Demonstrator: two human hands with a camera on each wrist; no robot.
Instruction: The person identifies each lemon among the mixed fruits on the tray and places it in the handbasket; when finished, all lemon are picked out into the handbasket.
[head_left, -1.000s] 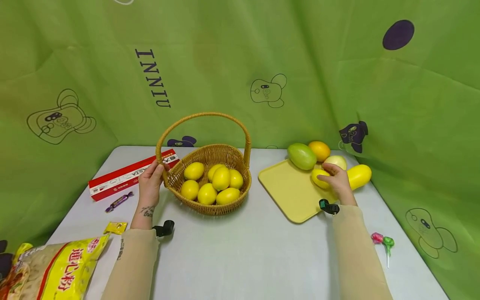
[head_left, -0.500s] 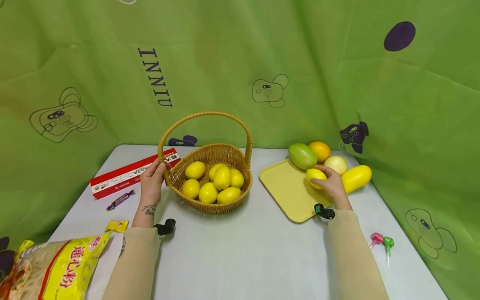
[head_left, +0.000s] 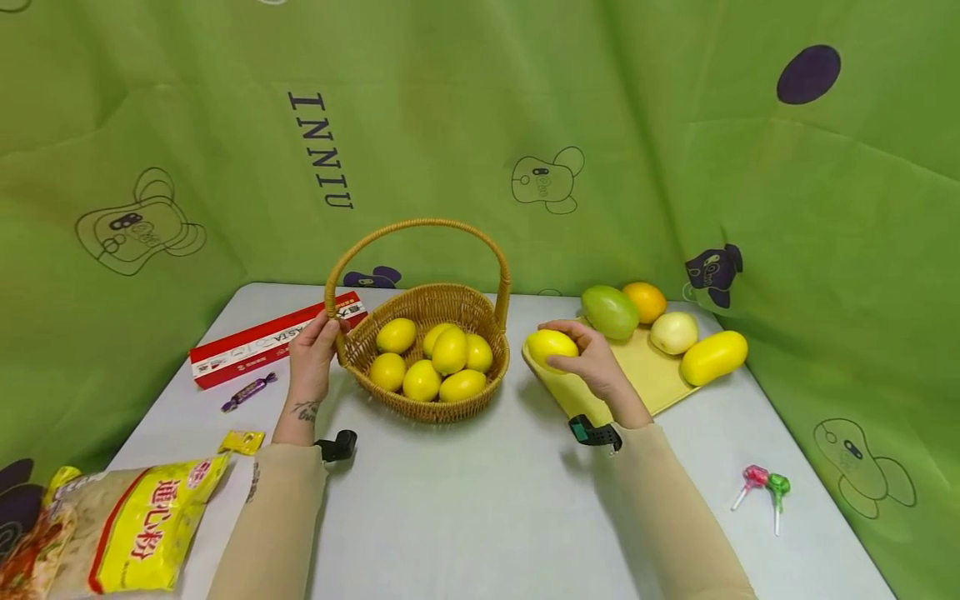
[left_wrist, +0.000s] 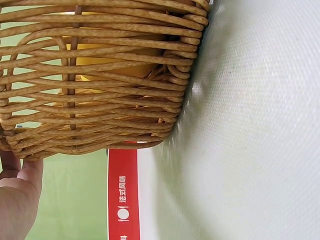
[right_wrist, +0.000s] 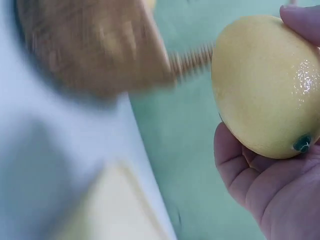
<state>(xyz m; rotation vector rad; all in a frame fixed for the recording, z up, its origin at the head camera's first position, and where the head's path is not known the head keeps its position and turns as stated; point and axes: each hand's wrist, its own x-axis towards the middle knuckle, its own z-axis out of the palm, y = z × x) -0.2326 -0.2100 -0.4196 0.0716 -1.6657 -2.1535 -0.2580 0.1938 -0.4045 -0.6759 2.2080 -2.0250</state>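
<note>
A wicker basket (head_left: 423,408) with a hoop handle stands mid-table and holds several yellow lemons (head_left: 448,350). My left hand (head_left: 312,354) grips the basket's left rim at the base of the handle; in the left wrist view the basket wall (left_wrist: 100,75) fills the frame with my fingers (left_wrist: 17,185) at its lower left. My right hand (head_left: 588,358) holds a yellow lemon (head_left: 551,346) above the left end of the yellow tray (head_left: 645,375), just right of the basket. The right wrist view shows that lemon (right_wrist: 265,85) cupped in my palm.
At the tray's far end lie a green mango (head_left: 610,312), an orange (head_left: 644,301), a pale apple (head_left: 673,332) and a long yellow fruit (head_left: 713,357). A red box (head_left: 262,342), a purple candy (head_left: 248,391), a snack bag (head_left: 127,529) and two lollipops (head_left: 765,483) lie around.
My right hand picked the lemon up from among the fruit at the tray's far end and carried it left toward the basket. The left hand stayed on the basket rim.
</note>
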